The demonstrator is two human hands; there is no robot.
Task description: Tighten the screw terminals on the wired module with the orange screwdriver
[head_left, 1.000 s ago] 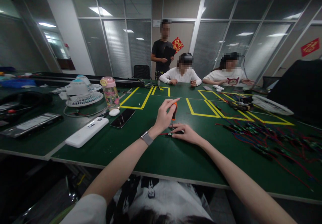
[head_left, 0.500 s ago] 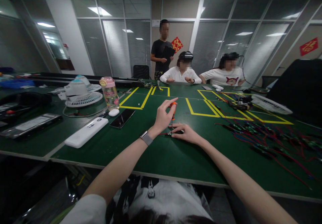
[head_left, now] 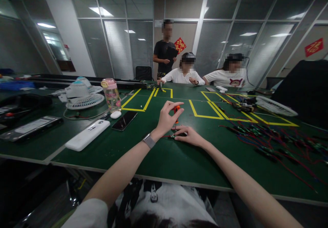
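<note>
My left hand (head_left: 167, 118) pinches the orange handle of a small screwdriver (head_left: 176, 113) and holds it upright, tip down on a small dark part (head_left: 177, 136) with red wires that lies on the green table (head_left: 164, 156). My right hand (head_left: 190, 135) lies flat on that part, with its fingers pressing it to the table. A watch sits on my left wrist.
A white power bank (head_left: 87, 134), a black phone (head_left: 124, 120), a pink-capped bottle (head_left: 111, 95) and a desk fan (head_left: 82, 96) stand to the left. Several red-wired parts (head_left: 266, 139) lie to the right. Two seated people and one standing person are across the table.
My left fingers have shifted round the screwdriver handle, the index finger curling over its top. My right hand has stayed on the part. A seated person opposite moved their arms.
</note>
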